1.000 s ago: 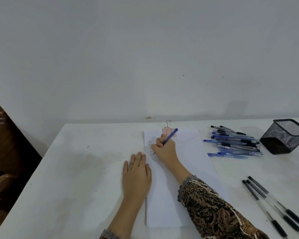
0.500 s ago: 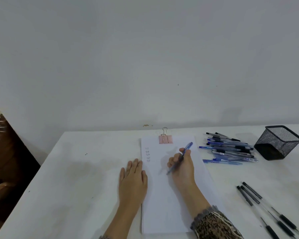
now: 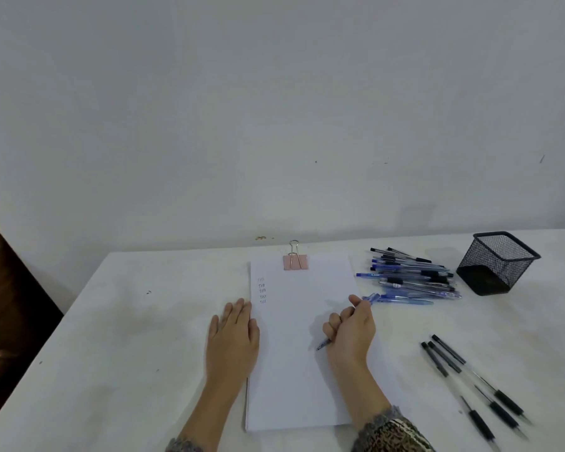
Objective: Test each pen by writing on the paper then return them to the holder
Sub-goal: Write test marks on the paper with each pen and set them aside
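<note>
A white paper pad (image 3: 294, 353) lies in front of me, held by a pink binder clip (image 3: 295, 261), with small written marks near its upper left. My right hand (image 3: 351, 331) is shut on a blue pen (image 3: 371, 298) over the pad's right side; the cap end sticks out past my thumb and the tip shows below my fingers. My left hand (image 3: 232, 340) lies flat and open at the pad's left edge. A pile of several blue and black pens (image 3: 411, 275) lies right of the pad. The black mesh holder (image 3: 496, 262) stands at the far right.
Three black pens (image 3: 470, 383) lie side by side on the white table (image 3: 128, 337) at the near right. The table's left edge drops to dark brown furniture (image 3: 0, 305). A grey wall rises behind the table.
My right hand has pulled the blue pen away from the written marks at the pad's upper left, moving right and toward me. The left hand stays flat.
</note>
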`<state>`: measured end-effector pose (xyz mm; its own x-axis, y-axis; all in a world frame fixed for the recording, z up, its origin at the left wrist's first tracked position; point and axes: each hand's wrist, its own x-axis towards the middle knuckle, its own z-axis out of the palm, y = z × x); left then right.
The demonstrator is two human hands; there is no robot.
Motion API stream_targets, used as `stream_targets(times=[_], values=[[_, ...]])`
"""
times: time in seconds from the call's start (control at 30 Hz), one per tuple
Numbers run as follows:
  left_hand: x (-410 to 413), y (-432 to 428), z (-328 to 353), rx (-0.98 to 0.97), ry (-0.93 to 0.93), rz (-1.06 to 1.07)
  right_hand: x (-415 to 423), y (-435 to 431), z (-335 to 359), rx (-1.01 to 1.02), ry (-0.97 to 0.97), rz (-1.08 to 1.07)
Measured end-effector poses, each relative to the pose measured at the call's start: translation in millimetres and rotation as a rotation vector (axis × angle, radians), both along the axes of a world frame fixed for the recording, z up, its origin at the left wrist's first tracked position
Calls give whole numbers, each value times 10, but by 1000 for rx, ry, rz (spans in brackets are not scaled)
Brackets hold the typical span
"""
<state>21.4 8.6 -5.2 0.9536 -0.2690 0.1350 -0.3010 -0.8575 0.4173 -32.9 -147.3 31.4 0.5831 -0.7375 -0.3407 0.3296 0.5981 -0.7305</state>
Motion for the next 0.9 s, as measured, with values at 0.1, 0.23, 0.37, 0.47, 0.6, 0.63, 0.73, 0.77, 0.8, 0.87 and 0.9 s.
stream_targets(times=[0.1,0.23,0.37,0.47,0.6,0.63,0.73,0.77,0.8,0.87,0.9], values=[[-2,4,-11,-12,-4,1,-36,3,29,-46,31,12],[5,2,-22,-34,-10,1,-91,-18,76,-34,48,45],[-6,-2,-30,-64,-24,3,-170,-80,74,-27,83,-21],[3,10,-43,-52,-31,-1,-288,-232,93,-47,97,-6],[21,17,-72,-55,-44,-2,-523,-710,192,-270,274,140],[24,14,-81,-58,-51,0,-609,-872,211,-406,360,166],[30,2,-97,-70,-70,4,-896,-1345,261,-979,801,219],[30,2,-101,-72,-69,6,-971,-1463,268,-1108,921,229],[32,1,-102,-70,-69,7,-1041,-1548,273,-1143,995,237],[34,6,-99,-58,-71,4,-1126,-1659,241,-1124,1066,254],[34,6,-98,-52,-69,4,-1147,-1685,221,-1133,1102,283]])
